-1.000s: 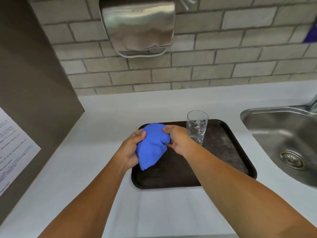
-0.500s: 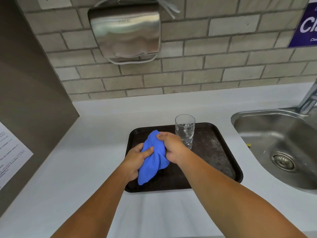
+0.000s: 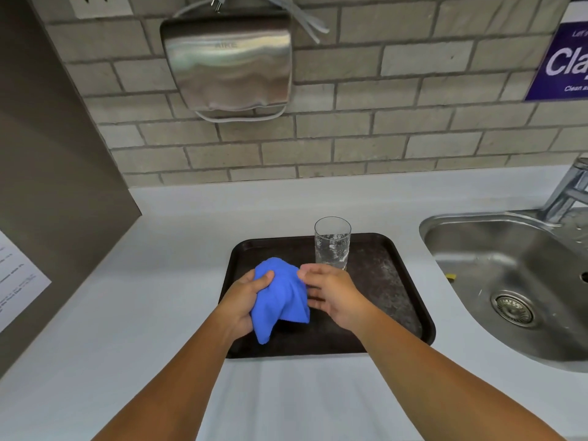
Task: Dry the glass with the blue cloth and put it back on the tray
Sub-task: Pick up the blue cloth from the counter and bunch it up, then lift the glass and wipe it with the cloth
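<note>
A pale countertop (image 3: 143,297) is running along below a brick wall (image 3: 381,138), with a steel dispenser (image 3: 227,63) hanging on the wall and a steel sink (image 3: 509,281) sitting to the right; near the middle of the counter a dark tray (image 3: 381,281) is lying flat, well apart from the sink bowl. Over the tray's left half the blue cloth (image 3: 280,297) is being bunched between both hands, hanging in loose folds; the left hand (image 3: 245,300) is closing around its left side, thumb pressing into the fabric; the right hand (image 3: 334,294) is pinching the cloth's upper right edge with thumb and fingertips, the remaining fingers spreading loosely. The glass (image 3: 332,243) is standing upright at the back of the tray, just beyond the right hand and apart from it, droplets clinging to its wall. Judging by this, the drying is not yet beginning: the cloth is being readied, the glass is waiting wet and untouched; lifting it, wiping it inside and out, and setting it back on the tray are all remaining.
</note>
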